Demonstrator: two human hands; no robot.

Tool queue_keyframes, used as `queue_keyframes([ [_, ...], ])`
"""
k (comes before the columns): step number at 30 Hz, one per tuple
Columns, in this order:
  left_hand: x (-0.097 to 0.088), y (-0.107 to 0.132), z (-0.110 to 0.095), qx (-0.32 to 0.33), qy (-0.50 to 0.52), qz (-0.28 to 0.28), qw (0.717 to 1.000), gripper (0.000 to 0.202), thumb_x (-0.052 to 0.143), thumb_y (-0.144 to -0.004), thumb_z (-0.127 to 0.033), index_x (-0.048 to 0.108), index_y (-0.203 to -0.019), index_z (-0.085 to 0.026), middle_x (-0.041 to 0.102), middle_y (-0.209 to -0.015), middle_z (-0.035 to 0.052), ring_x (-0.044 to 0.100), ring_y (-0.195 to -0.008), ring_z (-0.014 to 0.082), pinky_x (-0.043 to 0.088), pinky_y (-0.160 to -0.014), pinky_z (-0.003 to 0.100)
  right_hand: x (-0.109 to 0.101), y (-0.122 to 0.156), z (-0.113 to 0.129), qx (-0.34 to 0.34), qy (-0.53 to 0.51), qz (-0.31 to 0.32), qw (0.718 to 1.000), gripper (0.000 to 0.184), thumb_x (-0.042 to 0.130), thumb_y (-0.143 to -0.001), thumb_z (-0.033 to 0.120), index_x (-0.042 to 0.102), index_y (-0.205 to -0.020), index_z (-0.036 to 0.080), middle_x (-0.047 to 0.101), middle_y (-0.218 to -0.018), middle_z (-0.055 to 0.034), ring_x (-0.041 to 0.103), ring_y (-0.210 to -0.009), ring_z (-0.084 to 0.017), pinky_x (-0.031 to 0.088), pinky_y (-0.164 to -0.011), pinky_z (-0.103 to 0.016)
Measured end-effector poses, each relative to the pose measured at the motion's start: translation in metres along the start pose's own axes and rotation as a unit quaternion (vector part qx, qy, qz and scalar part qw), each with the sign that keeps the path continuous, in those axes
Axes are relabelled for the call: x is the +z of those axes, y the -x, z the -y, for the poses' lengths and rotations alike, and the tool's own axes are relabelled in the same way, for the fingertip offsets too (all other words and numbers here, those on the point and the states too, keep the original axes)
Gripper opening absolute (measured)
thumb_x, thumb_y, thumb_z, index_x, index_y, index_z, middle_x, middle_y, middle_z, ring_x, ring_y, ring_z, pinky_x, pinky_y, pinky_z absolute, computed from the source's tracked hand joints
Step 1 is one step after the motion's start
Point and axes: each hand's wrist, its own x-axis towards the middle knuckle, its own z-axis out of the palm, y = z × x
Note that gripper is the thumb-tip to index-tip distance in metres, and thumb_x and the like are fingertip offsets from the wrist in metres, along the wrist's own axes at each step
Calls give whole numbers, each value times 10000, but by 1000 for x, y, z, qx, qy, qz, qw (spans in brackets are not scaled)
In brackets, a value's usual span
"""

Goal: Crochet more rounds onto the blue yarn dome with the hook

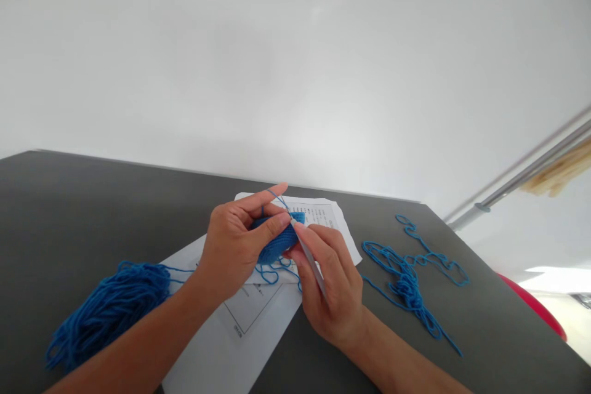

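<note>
Between my hands is a piece of blue crochet work (277, 247), gripped by my left hand (240, 234) with the thumb on its near side. A strand of blue yarn runs over the raised left index finger down to the work. My right hand (330, 280) is closed around a grey-handled crochet hook (314, 265), its tip at the upper edge of the piece. Some right fingers also seem to touch the crochet work from below. Loose loops of blue yarn (268, 274) hang or lie just under it.
Printed paper sheets (258, 314) lie beneath my hands on the dark table (138, 209). A blue yarn skein (115, 308) rests at the left, a tangled bundle of blue yarn (406, 286) at the right. A white wall (277, 74) stands behind; a red curved object (535, 308) shows beyond the right edge.
</note>
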Motion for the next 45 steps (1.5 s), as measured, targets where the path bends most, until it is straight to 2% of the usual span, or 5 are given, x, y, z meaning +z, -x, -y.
queue_keyframes([
  [4, -4, -1, -8, -52, 112, 64, 990, 396, 899, -725, -243, 831, -1114, -222, 694, -698, -13, 607, -639, 109, 507, -576, 204, -13, -7, -3, -89, 25, 23, 995, 560, 575, -978, 49, 473, -1520, 145, 671, -1211, -179, 677, -1113, -231, 650, -886, -353],
  [9, -11, -5, -16, -82, 156, 96, 980, 376, 933, -675, -212, 851, -1042, -213, 707, -673, 8, 625, -608, 107, 512, -552, 189, -27, -18, -6, -64, -38, 70, 995, 545, 599, -976, 51, 519, -1496, 196, 686, -1201, -144, 721, -1045, -201, 654, -880, -326],
  [16, -22, -11, -7, -134, 106, 98, 980, 433, 951, -651, -233, 843, -1068, -195, 749, -741, 40, 657, -639, 121, 535, -600, 205, -36, -24, -20, 17, -127, 102, 986, 422, 676, -945, 66, 693, -1329, 240, 736, -1075, -85, 735, -914, -170, 647, -793, -303],
  [27, -26, -20, -8, -205, 81, 118, 968, 421, 964, -611, -234, 849, -1012, -175, 791, -797, 78, 686, -655, 148, 560, -609, 221, -53, -30, -36, 33, -165, 133, 977, 391, 687, -929, 46, 735, -1271, 228, 774, -968, -72, 736, -898, -167, 643, -763, -285],
  [45, -35, -26, -9, -182, -54, 167, 968, 264, 918, -656, -259, 870, -905, -186, 639, -679, 13, 565, -607, 107, 462, -531, 184, -67, -39, -35, 27, -159, 181, 970, 355, 678, -939, 87, 745, -1251, 242, 782, -898, -62, 737, -821, -177, 639, -678, -294],
])
